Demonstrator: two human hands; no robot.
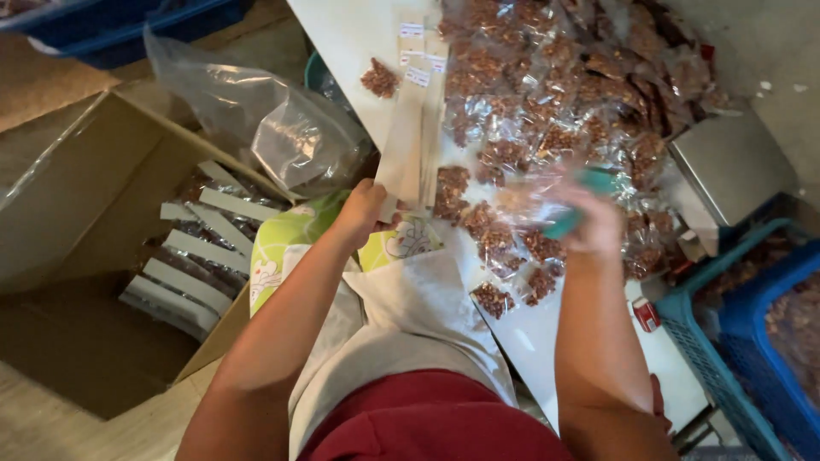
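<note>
My left hand pinches the near end of a stack of white card header strips that lies on the white table. My right hand, blurred by motion, holds a teal tool and a clear plastic bag over small clear bags of brown nuts. A large heap of filled nut bags covers the far right of the table. A loose pile of nuts lies beside the strips.
A cardboard box on the floor at left holds packed bags with white headers. A big clear plastic sack stands behind it. A steel scale sits at right, with teal and blue baskets below it.
</note>
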